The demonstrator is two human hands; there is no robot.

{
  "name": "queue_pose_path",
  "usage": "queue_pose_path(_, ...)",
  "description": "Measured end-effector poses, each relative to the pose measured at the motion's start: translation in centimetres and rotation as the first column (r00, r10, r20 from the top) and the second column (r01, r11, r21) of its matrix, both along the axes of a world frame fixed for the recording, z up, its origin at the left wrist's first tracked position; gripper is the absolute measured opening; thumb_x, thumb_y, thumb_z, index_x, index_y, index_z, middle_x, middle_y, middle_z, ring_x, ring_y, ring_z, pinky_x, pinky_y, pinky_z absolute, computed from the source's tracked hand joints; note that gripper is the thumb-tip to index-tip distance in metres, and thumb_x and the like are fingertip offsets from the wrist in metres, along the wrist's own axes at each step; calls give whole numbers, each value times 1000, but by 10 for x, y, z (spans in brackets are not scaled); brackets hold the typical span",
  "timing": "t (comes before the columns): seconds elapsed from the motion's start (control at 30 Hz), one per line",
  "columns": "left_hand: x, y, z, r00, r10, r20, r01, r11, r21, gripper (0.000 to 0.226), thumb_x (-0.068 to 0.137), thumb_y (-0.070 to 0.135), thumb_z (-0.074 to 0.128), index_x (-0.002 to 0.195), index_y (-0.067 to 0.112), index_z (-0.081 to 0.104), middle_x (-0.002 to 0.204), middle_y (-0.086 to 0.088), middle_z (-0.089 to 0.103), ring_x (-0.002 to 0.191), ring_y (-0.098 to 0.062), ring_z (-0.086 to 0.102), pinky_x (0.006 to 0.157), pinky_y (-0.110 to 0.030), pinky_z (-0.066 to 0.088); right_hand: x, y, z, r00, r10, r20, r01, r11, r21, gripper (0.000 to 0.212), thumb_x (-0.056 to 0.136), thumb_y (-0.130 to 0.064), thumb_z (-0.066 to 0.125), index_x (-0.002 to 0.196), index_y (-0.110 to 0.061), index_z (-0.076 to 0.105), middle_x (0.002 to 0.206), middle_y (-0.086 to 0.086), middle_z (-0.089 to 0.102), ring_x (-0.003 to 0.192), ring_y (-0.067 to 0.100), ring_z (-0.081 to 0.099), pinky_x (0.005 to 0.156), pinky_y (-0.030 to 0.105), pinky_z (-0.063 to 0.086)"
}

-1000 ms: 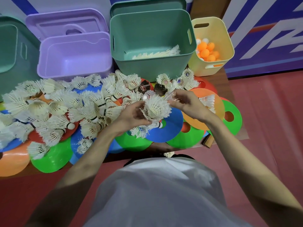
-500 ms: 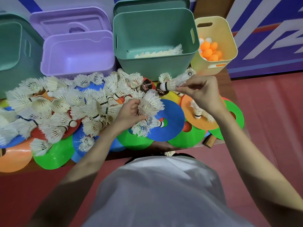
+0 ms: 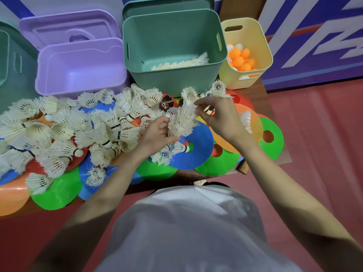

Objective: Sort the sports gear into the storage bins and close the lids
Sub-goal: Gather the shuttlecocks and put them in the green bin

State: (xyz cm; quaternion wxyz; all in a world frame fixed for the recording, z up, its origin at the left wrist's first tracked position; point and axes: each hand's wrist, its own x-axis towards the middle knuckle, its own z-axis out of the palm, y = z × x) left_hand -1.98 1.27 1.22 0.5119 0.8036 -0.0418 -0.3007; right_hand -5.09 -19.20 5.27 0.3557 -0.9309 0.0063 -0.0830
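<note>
A heap of white feather shuttlecocks (image 3: 64,132) lies over flat coloured disc cones (image 3: 198,146) on the table. My left hand (image 3: 157,132) grips a nested stack of shuttlecocks (image 3: 181,122) above the blue disc. My right hand (image 3: 218,116) pinches the top of that stack with thumb and fingers. The green bin (image 3: 172,48) behind holds a row of shuttlecocks (image 3: 182,62). A yellow bin (image 3: 247,54) to its right holds orange and white balls (image 3: 240,57). The purple bin (image 3: 80,65) stands left of the green one.
A purple lid (image 3: 68,28) leans behind the purple bin, and a green lid (image 3: 169,4) behind the green bin. Another green bin (image 3: 11,61) stands at far left. The table's right edge (image 3: 275,107) meets red floor (image 3: 322,134). One shuttlecock (image 3: 199,182) lies under the front edge.
My right hand carried a single shuttlecock down from near the green bin onto the stack in my left hand. My left hand lifted the stack slightly toward it.
</note>
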Motion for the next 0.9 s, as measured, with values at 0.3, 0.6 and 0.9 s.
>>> queue_pose_path(0.3,0,-26,-6,999,-13,40,15,999,-44,48,73,-3,78,113,2,51,106,-8,66,95,-15,65,86,-20,52,-19,-34,-10,1000,11,-18,-6,960,280,30,91,-9,59,121,-9,63,111,0,68,96,7,63,79,16,50)
queue_pose_path(0.6,-4,-50,-12,999,42,0,-41,992,-122,45,76,-9,73,109,13,50,104,0,66,93,-15,66,84,-19,52,-17,-120,-65,761,-517,-391,481,855,-195,37,91,-35,59,69,-6,52,65,10,52,68,29,51,58,36,36)
queue_pose_path(0.9,-14,-68,-12,1000,-24,1,24,999,-43,60,86,-8,59,122,31,30,101,15,51,83,-8,54,61,-6,46,-15,-115,-88,786,-475,-395,472,875,-112,26,86,-10,52,60,-8,47,58,13,50,62,33,46,50,33,32)
